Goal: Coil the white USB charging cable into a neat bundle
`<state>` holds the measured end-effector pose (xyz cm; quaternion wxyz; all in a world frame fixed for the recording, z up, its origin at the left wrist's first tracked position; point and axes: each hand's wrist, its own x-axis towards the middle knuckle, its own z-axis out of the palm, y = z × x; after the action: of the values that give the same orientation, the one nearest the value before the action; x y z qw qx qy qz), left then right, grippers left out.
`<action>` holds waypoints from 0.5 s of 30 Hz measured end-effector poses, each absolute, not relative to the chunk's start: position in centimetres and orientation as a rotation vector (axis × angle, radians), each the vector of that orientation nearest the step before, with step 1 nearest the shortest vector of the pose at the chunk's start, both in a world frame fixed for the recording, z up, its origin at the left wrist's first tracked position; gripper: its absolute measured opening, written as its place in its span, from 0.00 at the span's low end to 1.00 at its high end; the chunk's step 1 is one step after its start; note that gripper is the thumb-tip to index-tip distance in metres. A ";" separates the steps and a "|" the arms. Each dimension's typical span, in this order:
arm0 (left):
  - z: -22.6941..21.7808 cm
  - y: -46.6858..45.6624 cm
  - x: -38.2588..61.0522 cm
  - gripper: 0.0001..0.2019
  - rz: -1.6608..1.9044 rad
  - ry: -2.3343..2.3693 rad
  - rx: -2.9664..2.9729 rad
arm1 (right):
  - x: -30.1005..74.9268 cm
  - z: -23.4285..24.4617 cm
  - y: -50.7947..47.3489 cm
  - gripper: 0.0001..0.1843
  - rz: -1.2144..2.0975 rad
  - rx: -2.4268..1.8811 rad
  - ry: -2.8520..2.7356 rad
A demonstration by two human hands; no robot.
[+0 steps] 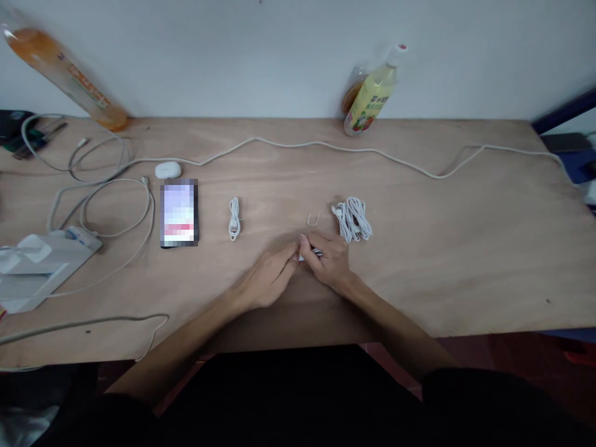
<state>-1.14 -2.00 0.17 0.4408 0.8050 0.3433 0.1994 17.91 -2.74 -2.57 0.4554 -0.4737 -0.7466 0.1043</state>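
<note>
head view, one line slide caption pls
Left hand and right hand meet around a mostly hidden white item beside bundled white cables on a wooden table.

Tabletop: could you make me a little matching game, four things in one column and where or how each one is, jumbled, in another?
1. White case
2. Large orange bottle
3. Lone cable bundle
4. Right hand

A. On the table, right of the phone
B. Just beyond the phone
C. Curled around something white, mostly hidden
D. Back left, by the wall

Pairs: 1-B, 2-D, 3-A, 4-C
</note>
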 end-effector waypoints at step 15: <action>-1.7 -2.1 -0.9 0.19 0.313 0.959 2.265 | 17.5 -2.2 -2.9 0.26 0.395 -1.255 -1.765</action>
<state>-0.91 -2.08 -1.70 0.3251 0.8639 0.3656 0.1194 17.52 -2.87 -2.23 0.4528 -0.5083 -0.7149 0.1599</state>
